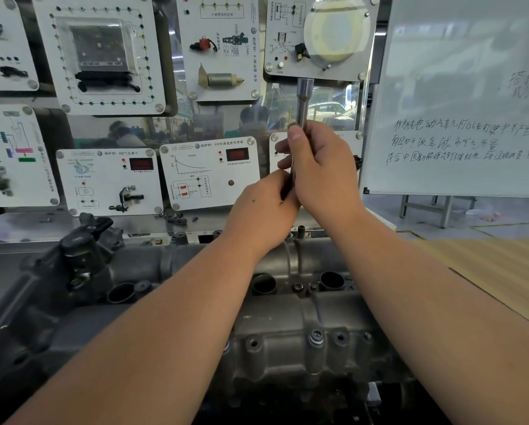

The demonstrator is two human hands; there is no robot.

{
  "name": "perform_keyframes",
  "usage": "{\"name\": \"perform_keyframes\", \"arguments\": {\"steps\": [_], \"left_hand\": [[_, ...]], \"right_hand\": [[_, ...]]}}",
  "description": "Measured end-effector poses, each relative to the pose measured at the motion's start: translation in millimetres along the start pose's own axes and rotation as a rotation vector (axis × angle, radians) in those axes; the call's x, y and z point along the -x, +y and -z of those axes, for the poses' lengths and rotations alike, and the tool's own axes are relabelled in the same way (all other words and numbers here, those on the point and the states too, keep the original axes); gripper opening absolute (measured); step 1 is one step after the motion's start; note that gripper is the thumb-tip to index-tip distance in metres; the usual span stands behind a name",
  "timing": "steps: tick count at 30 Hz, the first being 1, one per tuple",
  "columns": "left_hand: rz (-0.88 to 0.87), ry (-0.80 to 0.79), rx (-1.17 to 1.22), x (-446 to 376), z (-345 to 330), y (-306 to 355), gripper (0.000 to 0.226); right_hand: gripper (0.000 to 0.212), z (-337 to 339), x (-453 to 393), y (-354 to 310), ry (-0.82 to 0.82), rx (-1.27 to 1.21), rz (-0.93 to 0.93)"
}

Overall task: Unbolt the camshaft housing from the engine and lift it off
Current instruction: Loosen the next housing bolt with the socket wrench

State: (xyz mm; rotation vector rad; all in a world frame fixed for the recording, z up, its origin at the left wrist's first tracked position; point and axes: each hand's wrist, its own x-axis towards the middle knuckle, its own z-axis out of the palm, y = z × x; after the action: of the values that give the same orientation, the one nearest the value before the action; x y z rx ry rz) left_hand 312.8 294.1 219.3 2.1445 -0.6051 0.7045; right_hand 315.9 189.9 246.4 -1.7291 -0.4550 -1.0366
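Nearest the lens, two bare forearms reaching forward over a dark grey cast camshaft housing [287, 342], bolted in place along the engine top and filling the lower part of the view. Three round open bores visible across its upper face, with several bolt bosses along the near edge. Behind it, a steel bench ledge [27, 228] carrying a few small dark loose parts. Further back, a wall of white training panels [110, 56] with sensors, wiring diagrams and red digital displays; eight panels in view at least in part. Off to the right, one whiteboard [459, 96] with handwriting on a metal stand, pale floor beneath, and a striped wooden surface [502, 271] at the right edge.

Raised above the housing, right hand [321, 167] wrapped round the lower shaft of a long chrome socket tool [303, 102], held upright with thumb along its side. Left hand [263, 210] just below and touching the right, fingers curled in against the tool's lower end; exact grasp hidden behind the right hand.
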Motion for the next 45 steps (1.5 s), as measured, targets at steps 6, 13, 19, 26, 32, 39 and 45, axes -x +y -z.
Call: {"name": "perform_keyframes", "arguments": {"steps": [6,13,19,26,32,39,45], "left_hand": [[-0.011,0.002,-0.035,-1.6,1.6,-1.0,0.017],[0.002,-0.001,-0.012,0.5,0.3,-0.3,0.017],[0.0,0.007,-0.031,-2.8,1.2,-0.8,0.015],[0.001,-0.01,-0.017,-0.6,0.5,-0.4,0.016],[-0.009,-0.022,-0.034,-1.4,0.6,-0.7,0.017],[0.006,0.003,-0.025,-0.9,1.0,-1.0,0.019],[-0.006,0.005,-0.006,-2.0,2.1,0.0,0.021]], "right_hand": [[0.015,0.8,1.3,-1.2,-0.025,-0.044,0.018],[0.022,1.4,0.9,0.0,-0.028,-0.032,0.007],[0.021,0.9,1.4,-3.9,-0.049,-0.061,-0.012],[0.018,1.2,1.5,-2.8,-0.04,-0.055,-0.01],[0.006,-0.2,0.9,-2.2,-0.026,-0.084,-0.025],[0.022,2.0,0.5,-1.2,0.018,0.006,0.036],[0.021,1.8,1.7,-3.0,-0.011,-0.107,-0.016]]}}
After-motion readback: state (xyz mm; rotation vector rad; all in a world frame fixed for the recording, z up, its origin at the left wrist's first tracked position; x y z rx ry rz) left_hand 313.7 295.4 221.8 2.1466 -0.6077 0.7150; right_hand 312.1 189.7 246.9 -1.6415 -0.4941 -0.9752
